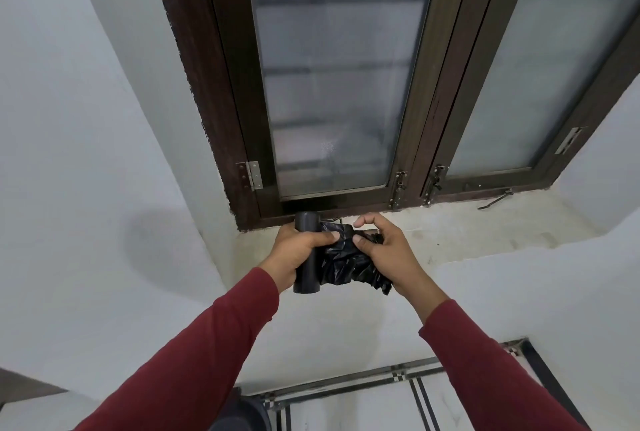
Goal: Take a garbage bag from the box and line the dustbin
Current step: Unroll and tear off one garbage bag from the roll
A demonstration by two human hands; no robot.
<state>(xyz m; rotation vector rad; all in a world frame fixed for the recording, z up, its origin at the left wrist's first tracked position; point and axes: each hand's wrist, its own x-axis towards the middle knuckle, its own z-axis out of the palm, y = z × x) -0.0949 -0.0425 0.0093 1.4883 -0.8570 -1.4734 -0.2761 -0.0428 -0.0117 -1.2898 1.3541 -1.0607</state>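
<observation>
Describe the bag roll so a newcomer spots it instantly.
Find the dark-framed window, then drop to the sill below it. Two hands meet there; the left hand grips a smooth black roll, standing upright. Unlike the crumpled black bag beside it, it is a neat cylinder.

A black roll of garbage bags [307, 259] stands nearly upright at the picture's centre, its smooth cylinder gripped by the left hand [294, 250]. From its 3 o'clock side a crumpled, glossy black garbage bag [346, 262] trails off the roll, bunched and wrinkled, pinched by the right hand [384, 250] held just beside it. The dustbin and box cannot be made out
</observation>
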